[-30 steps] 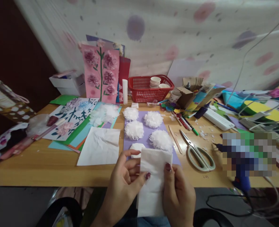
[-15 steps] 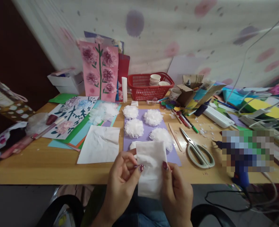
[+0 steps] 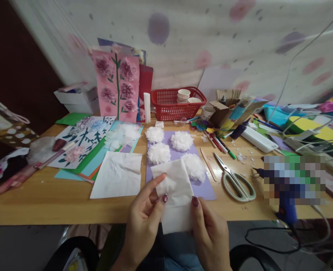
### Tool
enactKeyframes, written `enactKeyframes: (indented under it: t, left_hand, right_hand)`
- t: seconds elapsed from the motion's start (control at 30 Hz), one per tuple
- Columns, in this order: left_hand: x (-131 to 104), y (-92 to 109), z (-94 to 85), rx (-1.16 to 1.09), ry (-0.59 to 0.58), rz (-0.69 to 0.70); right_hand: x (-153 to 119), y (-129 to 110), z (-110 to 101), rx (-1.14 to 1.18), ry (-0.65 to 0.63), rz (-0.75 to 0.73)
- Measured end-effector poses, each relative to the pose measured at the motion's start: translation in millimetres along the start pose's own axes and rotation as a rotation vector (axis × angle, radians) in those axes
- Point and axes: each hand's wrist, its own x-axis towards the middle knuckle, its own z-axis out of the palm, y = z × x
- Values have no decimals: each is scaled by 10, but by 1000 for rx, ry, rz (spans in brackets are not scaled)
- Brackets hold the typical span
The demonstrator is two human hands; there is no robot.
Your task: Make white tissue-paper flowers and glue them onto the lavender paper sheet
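A folded white tissue sheet (image 3: pixel 176 195) hangs tilted between my hands, just over the table's front edge. My right hand (image 3: pixel 210 229) pinches its right edge, the thumb on top. On the other side, my left hand (image 3: pixel 146 214) holds the left edge between thumb and fingers, with the index finger lifted over the sheet. Behind it lies purple paper (image 3: pixel 208 191) bearing several fluffy white paper flowers (image 3: pixel 182 140). Another creased white sheet (image 3: pixel 117 175) rests flat to the left.
Scissors (image 3: pixel 235 180) and a wooden stick (image 3: pixel 208 164) lie right of the purple paper. A blue glue gun (image 3: pixel 286 210) is at the right front edge. At the back stand a red basket (image 3: pixel 169 109) and a pink flower picture (image 3: pixel 117 86). Coloured papers (image 3: pixel 70 174) lie left.
The tissue sheet has tilted, its top now leaning left and covering part of the purple paper. My left index finger has lifted and stretched out. The view has shifted slightly.
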Motion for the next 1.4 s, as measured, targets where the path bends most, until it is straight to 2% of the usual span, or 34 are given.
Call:
enactKeyframes:
  t: [0.2,0.37,0.47,0.53,0.6,0.67,0.73,0.83,1.07,1.13,1.27,1.33,1.4]
  left_hand:
    - [-45,101,88,-194,78,11]
    - [-23,95,104,-255,96,-20]
    - [40,97,90,-304,139,42]
    - [89,100,66,-341,172,74]
    - [130,94,32,-375,192,42]
    - [159,78,-7,-408,200,-28]
    - [178,62,-44,-451,194,-101]
    - [205,59,-97,-520,170,-170]
    - [278,74,-266,-578,110,-145]
    - [295,68,-292,-580,118,-143]
    - [326,99,-237,-609,197,-163]
    - [337,144,-176,-630,241,-217]
    - [340,193,-123,-652,250,-259]
  right_hand:
    - [13,77,16,-25,-22,-30]
    - [-32,65,-16,-52,-35,-141]
    - [82,146,-251,-148,87,-164]
    - [266,252,-510,-299,272,-172]
    - [494,387,-780,-490,333,-262]
    - [702,523,-985,-697,311,-292]
    - [846,629,-1085,-840,202,-266]
    - [954,693,-1075,-940,115,-214]
    - [1094,579,-993,-971,111,-132]
    - [1065,493,-1027,-827,146,-108]
    - [808,201,-1046,-92,312,-91]
    - [632,65,-972,141,206,11]
    - [465,-3,-832,319,25,60]
